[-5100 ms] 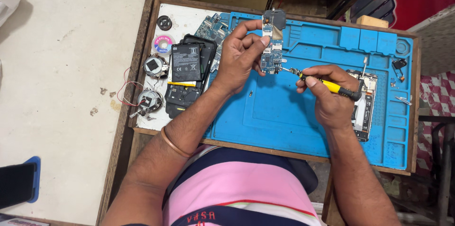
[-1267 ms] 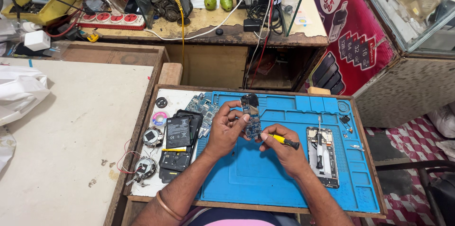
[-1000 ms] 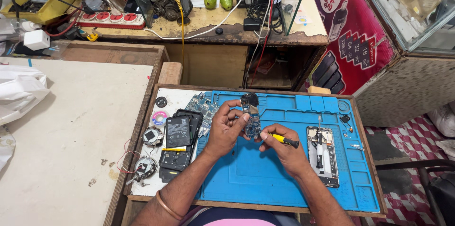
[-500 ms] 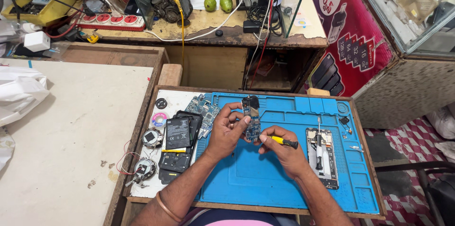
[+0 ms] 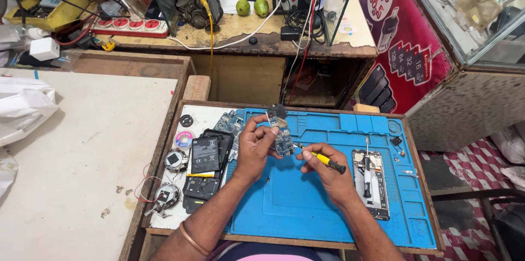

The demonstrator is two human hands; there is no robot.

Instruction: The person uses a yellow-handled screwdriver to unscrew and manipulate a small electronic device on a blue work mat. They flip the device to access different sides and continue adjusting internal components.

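Blue rubber mat [image 5: 306, 206], flat, with moulded compartments, on wooden tray. Opened phone frame [image 5: 371, 183] lies on mat, right side. Left hand [image 5: 256, 149] pinches small blue circuit board [image 5: 283, 139] above mat, upright. Right hand [image 5: 326, 170] closed round thin yellow-handled screwdriver [image 5: 324, 160], tip at board.

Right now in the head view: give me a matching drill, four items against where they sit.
Items:
1 circuit board
2 yellow-handled screwdriver
3 opened phone body
4 black battery

Places:
A flat on the blue mat, right of both hands
B in the left hand
C on the white tray part, left of the mat
D in the right hand

Pairs: 1-B, 2-D, 3-A, 4-C
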